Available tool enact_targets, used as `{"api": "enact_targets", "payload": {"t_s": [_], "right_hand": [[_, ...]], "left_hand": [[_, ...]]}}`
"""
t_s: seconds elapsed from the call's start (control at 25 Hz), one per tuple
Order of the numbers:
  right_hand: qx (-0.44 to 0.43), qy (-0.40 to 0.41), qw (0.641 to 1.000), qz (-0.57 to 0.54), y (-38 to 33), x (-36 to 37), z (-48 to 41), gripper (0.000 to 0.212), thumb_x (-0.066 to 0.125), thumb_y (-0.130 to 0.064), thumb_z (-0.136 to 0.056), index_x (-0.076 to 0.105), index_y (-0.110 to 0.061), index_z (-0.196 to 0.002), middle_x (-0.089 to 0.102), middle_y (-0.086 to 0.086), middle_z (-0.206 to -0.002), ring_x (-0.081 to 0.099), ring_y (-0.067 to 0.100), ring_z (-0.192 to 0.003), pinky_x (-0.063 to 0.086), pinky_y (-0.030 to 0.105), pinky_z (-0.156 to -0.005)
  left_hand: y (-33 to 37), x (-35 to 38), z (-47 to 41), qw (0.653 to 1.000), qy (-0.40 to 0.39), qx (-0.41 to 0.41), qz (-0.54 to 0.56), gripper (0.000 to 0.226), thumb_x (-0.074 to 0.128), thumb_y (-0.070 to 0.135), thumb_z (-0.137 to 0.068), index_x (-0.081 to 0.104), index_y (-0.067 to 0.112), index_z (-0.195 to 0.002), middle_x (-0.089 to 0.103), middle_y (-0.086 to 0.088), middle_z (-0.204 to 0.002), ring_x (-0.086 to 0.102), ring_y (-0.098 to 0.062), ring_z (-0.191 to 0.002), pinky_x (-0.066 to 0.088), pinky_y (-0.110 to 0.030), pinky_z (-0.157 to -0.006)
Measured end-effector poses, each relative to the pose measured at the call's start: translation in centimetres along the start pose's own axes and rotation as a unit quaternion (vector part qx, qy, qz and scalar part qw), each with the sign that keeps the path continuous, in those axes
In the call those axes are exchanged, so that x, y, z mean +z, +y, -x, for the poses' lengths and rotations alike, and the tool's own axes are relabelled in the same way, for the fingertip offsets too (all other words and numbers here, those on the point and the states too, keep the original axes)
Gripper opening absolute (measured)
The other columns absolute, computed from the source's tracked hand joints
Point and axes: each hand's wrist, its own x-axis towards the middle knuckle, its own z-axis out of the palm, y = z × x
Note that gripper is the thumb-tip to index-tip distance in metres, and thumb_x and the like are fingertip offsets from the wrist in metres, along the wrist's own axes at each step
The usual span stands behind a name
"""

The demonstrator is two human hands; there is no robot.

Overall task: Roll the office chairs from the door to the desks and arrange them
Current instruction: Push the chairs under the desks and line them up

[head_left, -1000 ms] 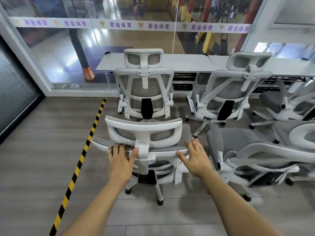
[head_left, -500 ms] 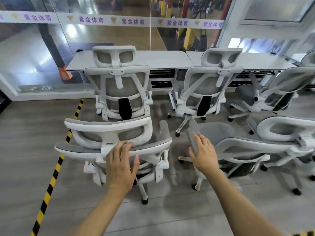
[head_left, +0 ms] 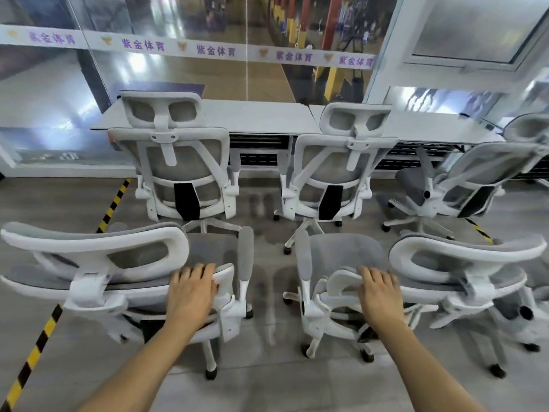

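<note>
While both arms reach forward from the bottom of the frame, each hand is on a separate chair. Left hand: lower centre-left, fingers hooked over the top right corner of the backrest of the near-left chair, grasping it. Right hand: lower centre-right, fingers curled over the white upper frame of the backrest of the near-right chair, grasping it. Both held chairs show their backs to the camera and stand side by side, apart, with a strip of grey floor between them. Beyond them, mid-frame, the left desk chair and the middle desk chair face the white desks; the right desk chair is turned at an angle. Yellow-black floor tape runs along the lower left, passing under the near-left chair. Glass wall with a purple-lettered banner across the top
</note>
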Motion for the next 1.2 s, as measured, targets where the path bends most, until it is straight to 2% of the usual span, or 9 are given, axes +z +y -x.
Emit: {"api": "enact_targets", "payload": {"t_s": [0.16, 0.28, 0.44, 0.68, 0.88, 1.2], "right_hand": [[-0.023, -0.011, 0.999, -0.024, 1.1, 0.0, -0.8, 0.039, 0.068, -0.013, -0.083, 0.058, -0.022, -0.119, 0.064, 0.001, -0.105, 0.06, 0.027, -0.102, 0.038, 0.045, -0.102], [-0.032, -0.003, 0.999, -0.042, 1.5, 0.0, -0.4, 0.032, 0.058, -0.015, -0.087, 0.058, -0.024, -0.118, 0.063, -0.001, -0.105, 0.059, 0.026, -0.102, 0.036, 0.043, -0.101], [-0.029, 0.013, 0.998, -0.048, 2.5, 0.1, 0.5, 0.033, 0.046, -0.02, -0.083, 0.058, -0.025, -0.114, 0.063, -0.002, -0.099, 0.061, 0.028, -0.096, 0.036, 0.042, -0.097], [-0.027, -0.009, 0.999, -0.031, 3.4, 0.2, 0.3, 0.039, 0.068, -0.012, -0.082, 0.059, -0.025, -0.117, 0.065, 0.001, -0.105, 0.061, 0.029, -0.099, 0.04, 0.044, -0.098], [-0.03, -0.01, 0.999, -0.031, 3.3, 0.0, -0.2, 0.04, 0.072, -0.013, -0.08, 0.061, -0.024, -0.117, 0.066, 0.002, -0.104, 0.061, 0.03, -0.098, 0.036, 0.044, -0.097], [-0.025, -0.024, 0.998, -0.056, 2.7, -0.7, -0.4, 0.035, 0.065, -0.015, -0.087, 0.058, -0.024, -0.12, 0.063, 0.001, -0.108, 0.06, 0.029, -0.104, 0.033, 0.043, -0.105]], "left_hand": [[0.9, -0.3, -0.4, 1.0, 0.01, -0.016, -0.022, 0.032, 0.062, 0.029, -0.089, 0.06, 0.022, -0.12, 0.066, -0.004, -0.11, 0.06, -0.029, -0.096, 0.043, -0.044, -0.084], [1.3, -0.3, -0.3, 0.999, 0.02, -0.017, -0.018, 0.03, 0.064, 0.028, -0.088, 0.062, 0.021, -0.117, 0.067, -0.004, -0.107, 0.06, -0.03, -0.091, 0.044, -0.045, -0.082], [0.8, -0.3, -0.1, 1.0, 0.026, -0.011, -0.007, 0.028, 0.066, 0.027, -0.087, 0.062, 0.021, -0.114, 0.066, -0.003, -0.104, 0.058, -0.03, -0.087, 0.043, -0.044, -0.078], [1.1, -1.0, 0.4, 1.0, 0.007, -0.023, 0.009, 0.028, 0.059, 0.031, -0.092, 0.059, 0.025, -0.119, 0.065, 0.0, -0.109, 0.057, -0.027, -0.094, 0.042, -0.042, -0.085], [0.8, -0.9, 0.8, 1.0, 0.005, -0.019, 0.008, 0.028, 0.058, 0.032, -0.093, 0.059, 0.026, -0.12, 0.065, 0.0, -0.108, 0.057, -0.027, -0.093, 0.041, -0.041, -0.084], [1.2, -0.9, 0.9, 0.999, 0.015, -0.029, 0.013, 0.031, 0.059, 0.028, -0.091, 0.06, 0.022, -0.122, 0.065, -0.003, -0.111, 0.058, -0.03, -0.097, 0.042, -0.045, -0.087]]}}
